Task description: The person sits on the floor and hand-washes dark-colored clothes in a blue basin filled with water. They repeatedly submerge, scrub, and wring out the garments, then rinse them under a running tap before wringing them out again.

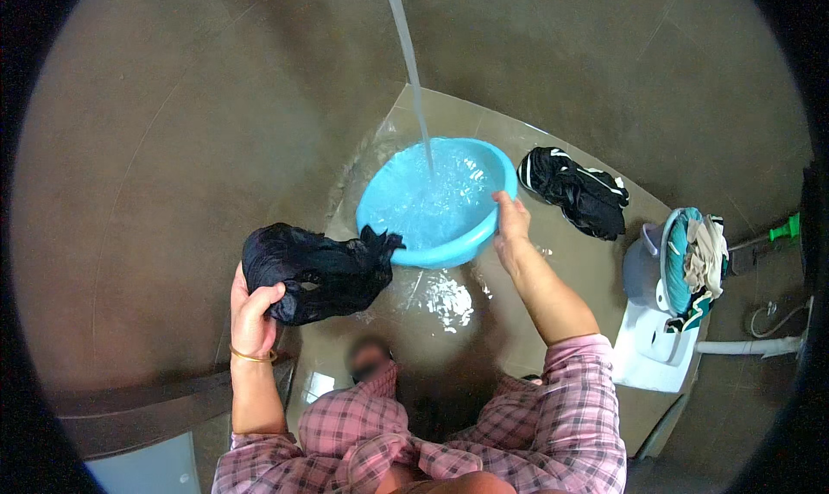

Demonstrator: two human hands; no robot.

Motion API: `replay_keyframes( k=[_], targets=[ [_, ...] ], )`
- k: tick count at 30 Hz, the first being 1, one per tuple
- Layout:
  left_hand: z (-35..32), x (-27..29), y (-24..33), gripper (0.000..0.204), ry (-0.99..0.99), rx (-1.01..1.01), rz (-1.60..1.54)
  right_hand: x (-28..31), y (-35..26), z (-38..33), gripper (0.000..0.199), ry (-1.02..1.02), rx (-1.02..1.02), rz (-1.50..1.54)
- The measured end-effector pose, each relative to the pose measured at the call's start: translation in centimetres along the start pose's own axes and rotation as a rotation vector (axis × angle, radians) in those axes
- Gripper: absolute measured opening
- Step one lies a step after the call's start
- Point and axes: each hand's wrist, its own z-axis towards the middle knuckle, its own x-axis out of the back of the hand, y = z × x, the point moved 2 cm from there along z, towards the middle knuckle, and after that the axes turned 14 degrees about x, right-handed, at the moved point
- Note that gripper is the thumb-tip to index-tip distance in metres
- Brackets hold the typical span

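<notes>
My left hand (253, 308) grips a bunched, wet-looking black garment (315, 274), its thumb pressed on the cloth. The loose end of the garment reaches to the near left rim of a light blue plastic basin (449, 256). My right hand (511, 222) holds the basin's right rim, thumb on top and the other fingers mostly hidden behind it. Clear, rippling water fills the basin, which looks tilted. A stream of water (408, 53) falls into it from above; its source is out of view.
Another black garment with white stripes (577, 192) lies on the wet tiled floor (553, 274), right of the basin. Farther right, a grey bucket (643, 274) heaped with clothes (704, 256) stands by a white squat toilet pan (652, 360). A white pipe (747, 347) runs along the right wall.
</notes>
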Motion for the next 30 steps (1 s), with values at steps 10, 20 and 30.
replay_keyframes(
  k=[10,20,30],
  targets=[
    [1.0,-1.6,-0.7,0.064,-0.057,0.015,0.01,0.8,-1.2,3.6,0.018,0.263,-0.178,0.204],
    [3.1,-3.8,-5.5,0.062,-0.232,0.249,0.057,8.7,-8.0,0.6,0.016,0.289,-0.054,0.18],
    [3.5,-8.4,-7.7,0.068,-0.519,0.362,0.066,12.5,-21.6,3.7,0.023,0.311,0.35,-0.262]
  ],
)
